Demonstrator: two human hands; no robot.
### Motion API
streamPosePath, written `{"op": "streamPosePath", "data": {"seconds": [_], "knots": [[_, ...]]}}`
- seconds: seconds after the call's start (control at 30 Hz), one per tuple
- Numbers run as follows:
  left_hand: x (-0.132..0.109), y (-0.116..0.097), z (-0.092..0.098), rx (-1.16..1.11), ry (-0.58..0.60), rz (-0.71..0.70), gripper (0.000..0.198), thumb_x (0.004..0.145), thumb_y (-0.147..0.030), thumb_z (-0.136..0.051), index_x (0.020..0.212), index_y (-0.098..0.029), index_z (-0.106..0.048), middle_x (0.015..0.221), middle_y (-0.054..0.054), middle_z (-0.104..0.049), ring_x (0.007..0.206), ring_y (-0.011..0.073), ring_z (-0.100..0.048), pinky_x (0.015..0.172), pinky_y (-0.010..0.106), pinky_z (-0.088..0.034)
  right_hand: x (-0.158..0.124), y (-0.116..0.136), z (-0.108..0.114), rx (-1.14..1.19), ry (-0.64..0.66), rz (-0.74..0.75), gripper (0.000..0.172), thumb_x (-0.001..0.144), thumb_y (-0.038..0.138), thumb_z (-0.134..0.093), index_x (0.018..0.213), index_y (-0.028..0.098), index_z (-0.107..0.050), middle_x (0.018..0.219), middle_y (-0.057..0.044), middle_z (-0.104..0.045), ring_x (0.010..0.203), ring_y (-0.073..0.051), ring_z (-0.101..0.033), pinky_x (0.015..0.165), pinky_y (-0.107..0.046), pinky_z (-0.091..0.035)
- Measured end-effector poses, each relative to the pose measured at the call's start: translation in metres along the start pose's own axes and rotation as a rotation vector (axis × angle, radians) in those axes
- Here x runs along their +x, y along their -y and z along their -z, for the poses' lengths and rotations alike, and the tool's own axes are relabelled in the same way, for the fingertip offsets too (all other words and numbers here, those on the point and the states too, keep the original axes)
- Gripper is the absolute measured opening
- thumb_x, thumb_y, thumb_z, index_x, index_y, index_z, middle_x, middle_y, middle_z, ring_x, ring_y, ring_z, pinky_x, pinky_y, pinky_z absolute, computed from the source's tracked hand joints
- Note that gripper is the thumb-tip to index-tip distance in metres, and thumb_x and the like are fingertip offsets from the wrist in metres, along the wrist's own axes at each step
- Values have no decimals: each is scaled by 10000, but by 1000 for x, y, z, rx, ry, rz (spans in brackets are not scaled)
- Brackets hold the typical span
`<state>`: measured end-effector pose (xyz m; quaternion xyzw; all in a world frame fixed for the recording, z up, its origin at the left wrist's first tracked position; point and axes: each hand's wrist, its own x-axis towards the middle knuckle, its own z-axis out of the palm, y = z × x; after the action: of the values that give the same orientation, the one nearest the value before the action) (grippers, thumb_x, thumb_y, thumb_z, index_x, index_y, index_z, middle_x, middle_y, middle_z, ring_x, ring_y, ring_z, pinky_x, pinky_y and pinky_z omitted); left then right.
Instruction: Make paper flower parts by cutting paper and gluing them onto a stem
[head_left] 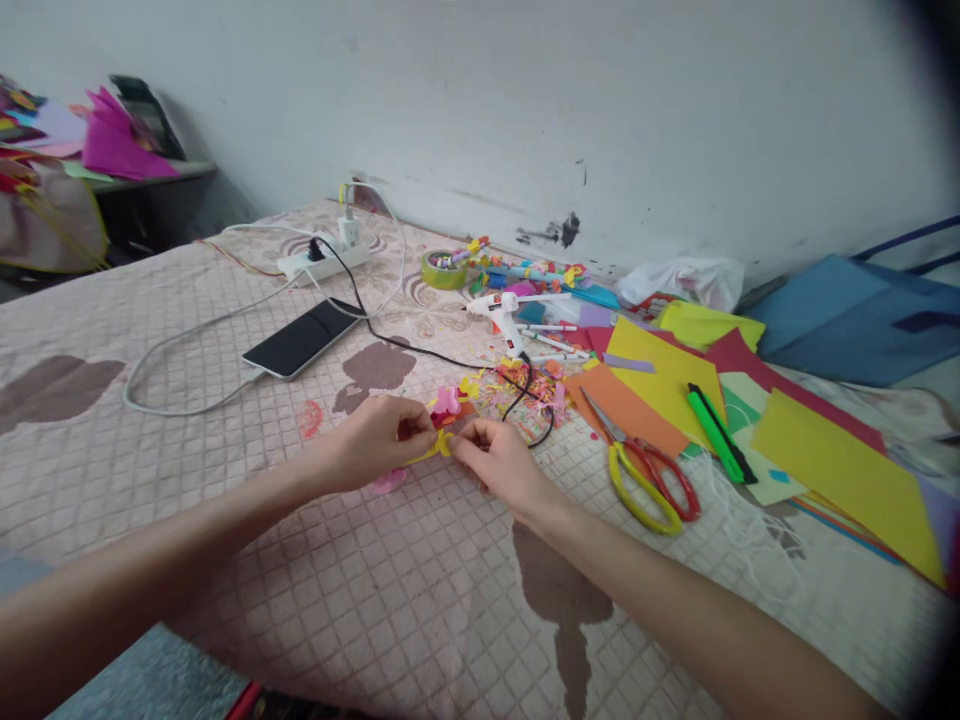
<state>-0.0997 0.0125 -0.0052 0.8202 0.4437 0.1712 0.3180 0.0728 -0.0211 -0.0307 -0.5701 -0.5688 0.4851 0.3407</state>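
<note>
My left hand [379, 438] and my right hand [501, 465] meet low over the quilted bed cover [420, 600]. Both pinch a small yellow paper piece [441, 445] between their fingertips. Just behind the fingers sits a pink paper flower shape [447, 402]. A pink scrap [390, 482] lies under my left hand. A heap of small coloured paper cuttings [517, 390] lies just beyond my right hand.
Scissors with yellow and red handles [645, 475], a green marker [716, 425] and coloured paper sheets [750, 400] lie to the right. A white glue gun [501, 312], its black cord, a phone [304, 338], a power strip [324, 260] and a tape roll [444, 270] sit further back.
</note>
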Motion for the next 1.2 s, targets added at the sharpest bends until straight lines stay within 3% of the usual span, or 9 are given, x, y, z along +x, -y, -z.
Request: {"op": "streamPosePath", "data": {"seconds": [0.37,0.63,1.0,1.2], "knots": [[-1,-1,0,3,-3,-1,203,762,-261,-498,643,-132,-598,553,-23,-544,511,72,-431,477,182,-308,5,-1,-1,-77,-2,19,151,713,237,-553,594,190,-473,462,70,-432,378,-62,-357,380,-197,-254],[-1,1,-1,-7,-9,-14,199,766,-252,-492,635,-135,-587,561,-24,-546,523,71,-433,490,183,-313,2,1,-1,-79,-5,71,213,764,295,-494,580,195,-457,454,74,-378,378,-66,-323,386,-207,-250],[-1,-4,0,-4,2,11,180,747,-245,-503,634,-139,-595,567,-21,-563,520,74,-449,489,182,-319,-3,10,3,-266,-30,141,153,703,238,-580,589,174,-500,552,36,-505,504,-88,-445,482,-212,-319],[-1,-3,0,12,2,7,178,750,-246,-494,657,-140,-605,575,-16,-566,529,80,-453,496,191,-320,-3,6,2,-322,-42,158,205,739,238,-544,555,175,-478,521,39,-486,494,-91,-439,492,-221,-309]]}}
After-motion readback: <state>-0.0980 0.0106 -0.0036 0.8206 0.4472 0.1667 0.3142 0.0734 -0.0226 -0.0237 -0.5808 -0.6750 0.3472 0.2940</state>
